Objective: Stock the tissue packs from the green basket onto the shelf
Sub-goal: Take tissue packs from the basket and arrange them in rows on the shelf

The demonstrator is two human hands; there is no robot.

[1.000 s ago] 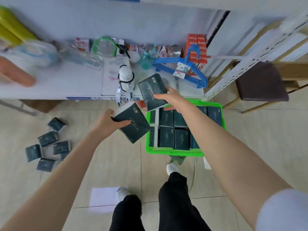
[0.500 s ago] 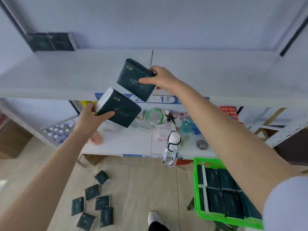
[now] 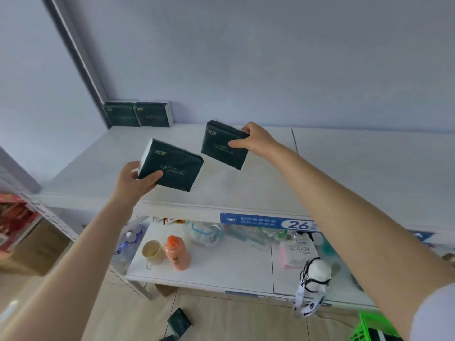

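Observation:
My left hand (image 3: 134, 184) grips a dark green tissue pack (image 3: 172, 166) by its lower left corner, held above the front of the white upper shelf (image 3: 344, 173). My right hand (image 3: 256, 141) pinches a second dark tissue pack (image 3: 221, 147) by its right edge, a little farther in over the shelf. Two dark tissue packs (image 3: 138, 114) stand side by side in the shelf's back left corner against the wall. Only a corner of the green basket (image 3: 364, 328) shows at the bottom right, with dark packs inside.
The lower shelf (image 3: 221, 264) carries a cup (image 3: 152, 252), an orange bottle (image 3: 177, 253), clear containers, an N95 mask pack (image 3: 299, 254) and a white bottle with a strap (image 3: 315, 274). A loose dark pack (image 3: 179, 322) lies on the floor. A blue price strip (image 3: 268, 221) marks the upper shelf's front edge.
The view has tilted up from the basket to the upper shelf. Both hands have carried their packs upward and forward, from below the shelf edge to above its surface.

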